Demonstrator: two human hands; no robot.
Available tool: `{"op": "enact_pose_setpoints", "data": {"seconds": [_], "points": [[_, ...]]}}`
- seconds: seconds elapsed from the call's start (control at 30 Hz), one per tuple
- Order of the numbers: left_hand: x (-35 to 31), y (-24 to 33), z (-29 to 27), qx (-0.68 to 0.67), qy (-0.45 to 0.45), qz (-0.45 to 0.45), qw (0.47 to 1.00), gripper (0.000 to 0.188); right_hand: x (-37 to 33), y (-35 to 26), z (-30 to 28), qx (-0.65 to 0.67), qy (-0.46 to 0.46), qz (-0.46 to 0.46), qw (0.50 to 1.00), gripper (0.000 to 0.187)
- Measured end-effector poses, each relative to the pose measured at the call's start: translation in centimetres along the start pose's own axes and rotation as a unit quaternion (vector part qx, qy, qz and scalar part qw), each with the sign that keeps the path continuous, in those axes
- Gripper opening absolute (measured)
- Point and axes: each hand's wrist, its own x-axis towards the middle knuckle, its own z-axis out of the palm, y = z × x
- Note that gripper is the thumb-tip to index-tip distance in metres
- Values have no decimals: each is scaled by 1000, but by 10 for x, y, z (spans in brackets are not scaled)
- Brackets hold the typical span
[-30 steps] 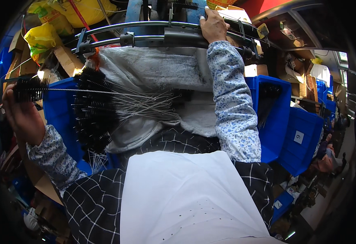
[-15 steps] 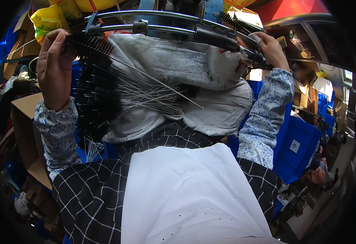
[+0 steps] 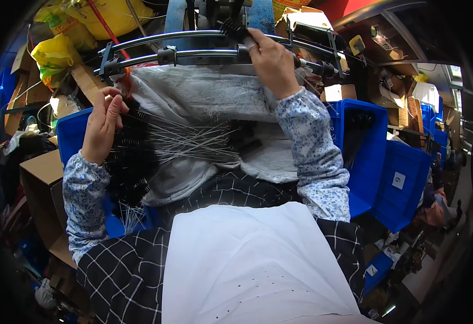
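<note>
My left hand (image 3: 102, 127) hovers at the upper edge of a pile of black bristle brushes (image 3: 134, 143), its thumb and fingers curled together. Whatever they may pinch is hidden against the dark bristles. Thin wire stems (image 3: 193, 141) with small looped ends fan rightward from the pile over a grey-white cloth (image 3: 209, 89). Farther up, my right hand (image 3: 274, 62) is closed on a small black-bristled brush (image 3: 232, 28), held beside the metal rails (image 3: 204, 53) of a machine. My fingers cover part of that brush.
Blue bins (image 3: 363, 162) stand on the right, one holding dark brushes. An open cardboard box (image 3: 44, 178) is at the left. Yellow bags (image 3: 58, 56) lie at the far left. The blue machine body (image 3: 180, 19) rises behind the rails. More loose wires (image 3: 132, 217) stick out below the pile.
My right hand has moved left along the rails with the small brush. My left hand has come down and right; the long twisted-wire brush no longer stretches from it across the cloth.
</note>
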Motion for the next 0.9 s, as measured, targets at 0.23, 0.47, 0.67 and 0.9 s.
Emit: {"op": "enact_pose_setpoints", "data": {"seconds": [0.23,0.47,0.67,0.9], "points": [[-23,-52,-13,230,-3,-13,973,16,53,78,13,-258,78,15,963,24],[-24,-56,-12,19,53,-31,998,17,57,84,25,-215,49,-3,975,25],[-19,-40,-24,-5,178,86,980,12,71,96,26,-234,23,-22,972,31],[-23,-23,-67,-101,281,163,940,18,59,104,18,-322,103,-41,940,41]]}}
